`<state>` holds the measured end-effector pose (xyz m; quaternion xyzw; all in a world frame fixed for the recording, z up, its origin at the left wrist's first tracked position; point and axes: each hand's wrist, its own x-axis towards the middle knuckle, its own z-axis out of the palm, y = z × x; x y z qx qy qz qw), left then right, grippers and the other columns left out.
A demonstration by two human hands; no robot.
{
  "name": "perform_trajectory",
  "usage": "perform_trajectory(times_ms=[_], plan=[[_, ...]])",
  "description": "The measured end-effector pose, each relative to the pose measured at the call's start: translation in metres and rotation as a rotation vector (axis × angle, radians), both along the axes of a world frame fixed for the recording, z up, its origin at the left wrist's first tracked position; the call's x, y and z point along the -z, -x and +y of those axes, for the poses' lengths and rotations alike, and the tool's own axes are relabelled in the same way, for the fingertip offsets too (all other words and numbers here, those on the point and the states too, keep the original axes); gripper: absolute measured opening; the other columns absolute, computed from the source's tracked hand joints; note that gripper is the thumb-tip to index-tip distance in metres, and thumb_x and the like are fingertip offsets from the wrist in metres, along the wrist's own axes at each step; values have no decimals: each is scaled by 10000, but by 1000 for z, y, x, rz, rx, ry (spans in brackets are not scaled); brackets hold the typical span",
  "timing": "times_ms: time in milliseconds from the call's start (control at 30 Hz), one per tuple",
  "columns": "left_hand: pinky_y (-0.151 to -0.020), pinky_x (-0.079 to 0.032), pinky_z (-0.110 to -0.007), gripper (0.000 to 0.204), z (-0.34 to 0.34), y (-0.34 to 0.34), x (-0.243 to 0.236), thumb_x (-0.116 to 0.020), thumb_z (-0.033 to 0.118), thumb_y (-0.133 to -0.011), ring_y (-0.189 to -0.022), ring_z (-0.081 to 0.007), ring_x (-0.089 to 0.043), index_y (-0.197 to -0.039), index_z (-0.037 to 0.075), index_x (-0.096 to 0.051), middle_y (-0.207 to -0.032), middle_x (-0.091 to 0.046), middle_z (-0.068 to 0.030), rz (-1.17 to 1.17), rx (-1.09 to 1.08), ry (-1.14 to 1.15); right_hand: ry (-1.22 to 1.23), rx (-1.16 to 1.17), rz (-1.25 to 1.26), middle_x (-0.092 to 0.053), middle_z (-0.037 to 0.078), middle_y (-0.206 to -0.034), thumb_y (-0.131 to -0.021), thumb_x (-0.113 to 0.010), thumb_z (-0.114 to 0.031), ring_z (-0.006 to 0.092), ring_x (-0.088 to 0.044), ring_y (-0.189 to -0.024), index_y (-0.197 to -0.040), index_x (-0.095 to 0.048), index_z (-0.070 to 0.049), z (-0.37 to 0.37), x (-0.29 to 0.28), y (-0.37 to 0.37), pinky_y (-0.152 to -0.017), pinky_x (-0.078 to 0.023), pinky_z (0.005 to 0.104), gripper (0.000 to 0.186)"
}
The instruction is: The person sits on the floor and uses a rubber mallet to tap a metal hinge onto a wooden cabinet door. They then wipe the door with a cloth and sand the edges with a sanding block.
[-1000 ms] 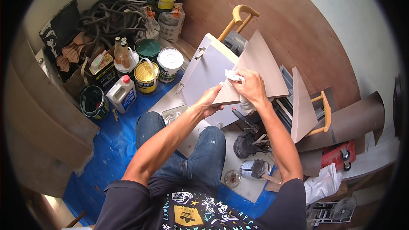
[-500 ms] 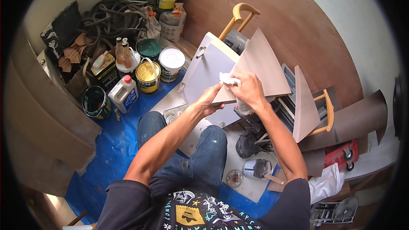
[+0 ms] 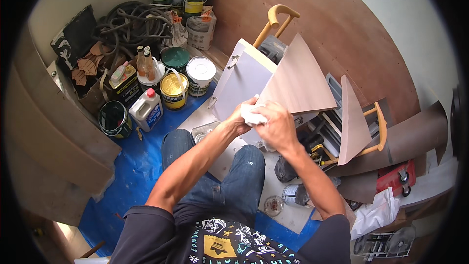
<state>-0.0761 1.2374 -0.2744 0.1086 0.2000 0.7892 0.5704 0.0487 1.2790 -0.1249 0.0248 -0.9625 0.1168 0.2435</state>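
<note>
My left hand (image 3: 240, 120) grips the lower corner of a triangular brown laminate panel (image 3: 299, 80), holding it up in front of me. My right hand (image 3: 277, 124) presses a crumpled white cloth (image 3: 250, 114) against the same corner, right beside the left fingers. Behind the triangle leans a pale grey cabinet door (image 3: 239, 85) with metal handles. A second triangular brown panel (image 3: 352, 122) stands upright to the right. My knees in blue jeans (image 3: 234, 181) are below the hands.
Several paint cans and bottles (image 3: 173, 88) stand on a blue floor sheet (image 3: 132, 176) at left, with coiled hoses (image 3: 129, 22) behind. A wooden chair frame (image 3: 376, 132), tools, a red wheeled tool (image 3: 395, 178) and brown sheet material crowd the right. Curved plywood walls surround the spot.
My right hand with the cloth has slid down and left along the panel's edge toward the left hand. The left hand and panel have stayed nearly in place.
</note>
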Motion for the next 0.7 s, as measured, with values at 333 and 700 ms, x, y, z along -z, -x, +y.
perform_trajectory(times_ms=[333, 700], plan=[[-777, -595, -370, 300, 3, 4, -8, -523, 368, -1084, -928, -182, -704, -1147, 97, -635, -1069, -702, -71, -23, -35, 59, 212, 133, -205, -726, 123, -935, -750, -829, -183, 329, -696, -883, -935, -768, -85, 17, -11, 8, -795, -553, 427, 218], [-826, -584, -380, 331, -2, -7, -20, -522, 386, -1086, -949, -213, -706, -1151, 77, -620, -1062, -699, -98, 66, -76, 66, 203, 122, -68, -697, 146, -871, -742, -816, -154, 344, -686, -797, -852, -702, -24, 6, 3, 0, -723, -548, 437, 205]])
